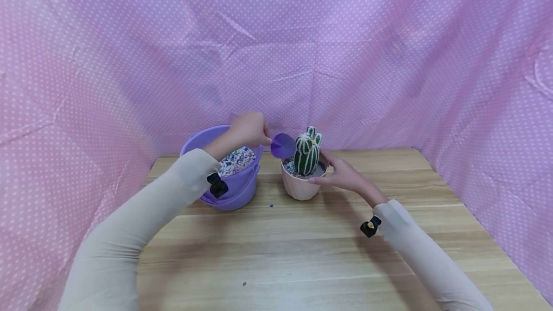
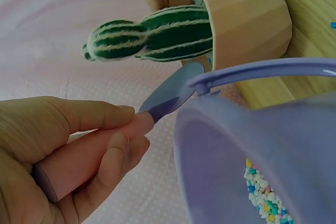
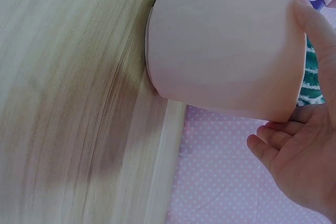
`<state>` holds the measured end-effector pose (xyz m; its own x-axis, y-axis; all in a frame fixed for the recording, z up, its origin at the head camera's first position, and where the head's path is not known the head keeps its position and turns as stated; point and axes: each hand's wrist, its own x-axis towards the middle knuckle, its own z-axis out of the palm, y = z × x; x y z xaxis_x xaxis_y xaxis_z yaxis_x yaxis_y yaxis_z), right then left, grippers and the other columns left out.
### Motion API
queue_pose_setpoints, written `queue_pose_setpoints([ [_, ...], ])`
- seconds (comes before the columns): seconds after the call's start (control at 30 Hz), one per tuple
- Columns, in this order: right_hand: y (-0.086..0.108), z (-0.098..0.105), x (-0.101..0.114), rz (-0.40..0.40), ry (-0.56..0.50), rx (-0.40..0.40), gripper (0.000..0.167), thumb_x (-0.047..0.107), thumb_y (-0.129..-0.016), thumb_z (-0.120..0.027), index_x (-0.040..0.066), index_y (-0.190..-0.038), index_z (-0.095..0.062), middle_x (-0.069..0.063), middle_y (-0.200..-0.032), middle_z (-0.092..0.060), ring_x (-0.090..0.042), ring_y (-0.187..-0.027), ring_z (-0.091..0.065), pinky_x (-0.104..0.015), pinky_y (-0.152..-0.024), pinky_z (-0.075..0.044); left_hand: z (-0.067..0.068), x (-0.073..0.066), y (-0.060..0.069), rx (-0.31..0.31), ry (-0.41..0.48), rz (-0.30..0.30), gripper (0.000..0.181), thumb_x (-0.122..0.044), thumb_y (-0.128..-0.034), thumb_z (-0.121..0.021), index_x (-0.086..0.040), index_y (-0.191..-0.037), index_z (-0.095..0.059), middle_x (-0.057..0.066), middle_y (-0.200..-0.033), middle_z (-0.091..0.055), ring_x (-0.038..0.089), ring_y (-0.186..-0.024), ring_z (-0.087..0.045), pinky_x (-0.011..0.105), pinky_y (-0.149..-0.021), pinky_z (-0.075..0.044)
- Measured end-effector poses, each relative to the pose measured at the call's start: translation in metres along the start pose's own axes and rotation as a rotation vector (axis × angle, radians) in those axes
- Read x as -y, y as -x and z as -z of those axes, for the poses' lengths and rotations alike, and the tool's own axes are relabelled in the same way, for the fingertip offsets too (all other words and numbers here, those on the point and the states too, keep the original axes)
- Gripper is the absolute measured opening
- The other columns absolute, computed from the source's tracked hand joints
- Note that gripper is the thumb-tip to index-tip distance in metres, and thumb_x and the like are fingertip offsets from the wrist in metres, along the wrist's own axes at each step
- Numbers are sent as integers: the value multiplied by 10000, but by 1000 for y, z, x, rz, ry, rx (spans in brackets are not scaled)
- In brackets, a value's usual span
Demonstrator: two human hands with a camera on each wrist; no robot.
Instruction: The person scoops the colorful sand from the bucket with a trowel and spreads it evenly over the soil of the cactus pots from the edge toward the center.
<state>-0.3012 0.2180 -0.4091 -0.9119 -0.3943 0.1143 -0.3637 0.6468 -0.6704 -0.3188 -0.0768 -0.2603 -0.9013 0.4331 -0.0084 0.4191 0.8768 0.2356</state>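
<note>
My left hand [image 1: 252, 130] grips the pink handle [image 2: 84, 158] of a small purple shovel [image 1: 283, 146], its blade tilted at the left rim of a pale pink pot [image 1: 301, 189]. A green, white-striped cactus [image 1: 307, 157] stands upright in the pot, with coloured pebbles [image 1: 290, 167] at its left side. My right hand [image 3: 310, 145] holds the pot's right side at the rim, thumb on the near side. Left of the pot stands a purple bucket [image 1: 235, 198] with multicoloured pebbles [image 2: 262, 195] inside, under my left forearm.
The wooden table [image 1: 302, 253] carries a blue pebble [image 1: 271, 205] between bucket and pot, and a dark one [image 1: 244, 283] nearer the front. The bucket's handle [image 2: 268, 67] hangs down its near side. A dotted pink cloth [image 1: 276, 61] rises behind the table.
</note>
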Motion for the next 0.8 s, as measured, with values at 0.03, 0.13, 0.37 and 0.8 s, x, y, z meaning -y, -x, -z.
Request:
queue_pose_setpoints([
  [0.03,0,0,0,0,2,-2,1083,447,-791,-868,126,-1622,-252,-143,-1567,-460,-327,-1350,-517,-527,-1141,-408,0,-1,0,-8,-7,-5,124,-247,-885,-767,-140,-875,-829,27,-835,-791,147,-684,-644,285,-636,-518],
  [0.13,-1,0,0,-6,1,-2,1081,450,-792,-867,141,-1623,-250,-133,-1570,-459,-321,-1364,-510,-519,-1151,-401,-1,-3,1,-22,-12,0,125,-243,-889,-764,-139,-873,-830,29,-855,-792,178,-734,-666,308,-658,-537],
  [0.37,1,1,1,7,-11,13,1082,441,-804,-860,147,-1630,-226,-142,-1584,-440,-329,-1390,-491,-531,-1163,-386,1,0,4,-41,9,12,138,-240,-898,-763,-117,-906,-824,49,-918,-791,227,-849,-683,378,-783,-557],
  [0.8,2,2,3,46,-4,-4,1050,400,-811,-863,115,-1619,-256,-159,-1558,-471,-340,-1353,-523,-539,-1134,-414,13,15,12,-79,96,34,206,-262,-901,-760,-95,-1010,-812,94,-1052,-787,276,-988,-702,415,-881,-551],
])
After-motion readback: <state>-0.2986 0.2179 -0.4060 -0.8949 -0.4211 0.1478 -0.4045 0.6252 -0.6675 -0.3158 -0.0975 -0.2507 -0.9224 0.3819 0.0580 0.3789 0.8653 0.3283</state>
